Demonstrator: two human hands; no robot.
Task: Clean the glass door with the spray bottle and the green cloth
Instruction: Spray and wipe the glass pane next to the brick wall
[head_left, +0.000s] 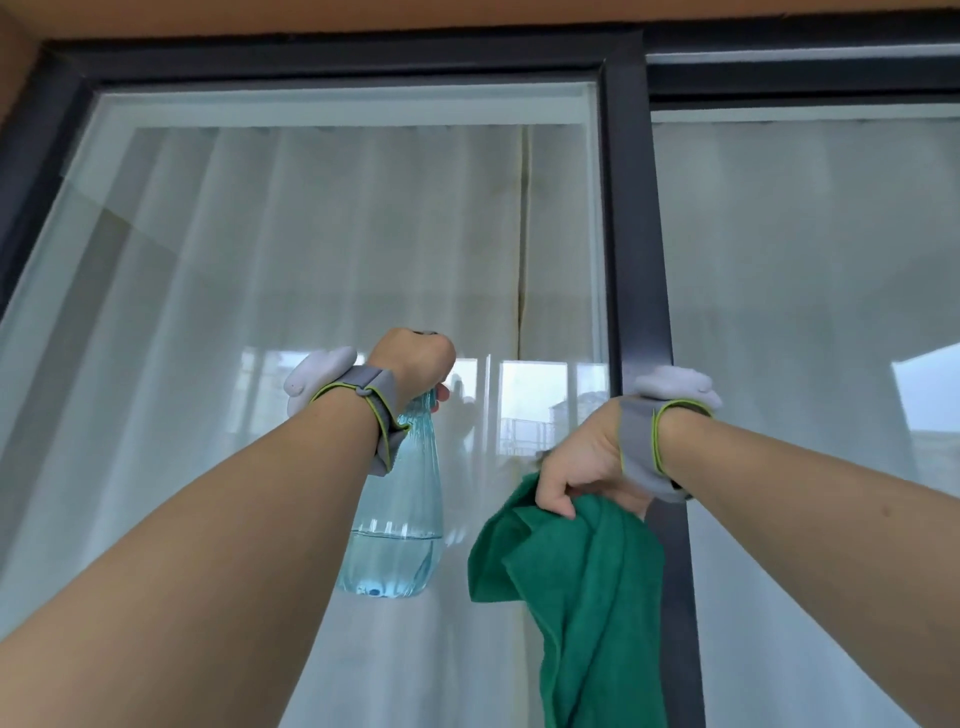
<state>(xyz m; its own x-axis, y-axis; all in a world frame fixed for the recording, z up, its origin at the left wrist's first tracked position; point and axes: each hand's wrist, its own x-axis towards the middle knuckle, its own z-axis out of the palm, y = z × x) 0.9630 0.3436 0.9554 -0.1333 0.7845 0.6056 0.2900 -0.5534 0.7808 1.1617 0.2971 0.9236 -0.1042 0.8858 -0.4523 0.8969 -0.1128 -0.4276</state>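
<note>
Dark frames (636, 260) border the glass door (311, 249), whose pane reflects pale buildings over a white curtain (363, 218) hanging behind it. Raised before the glass, the left hand (413, 364) grips the neck of a clear blue ribbed spray bottle (400, 519), roughly a third full of liquid. Just right of it, the right hand (576, 467) pinches a green cloth (587, 597), which hangs down in soft folds. Both wrists wear grey bands (376, 400).
</note>
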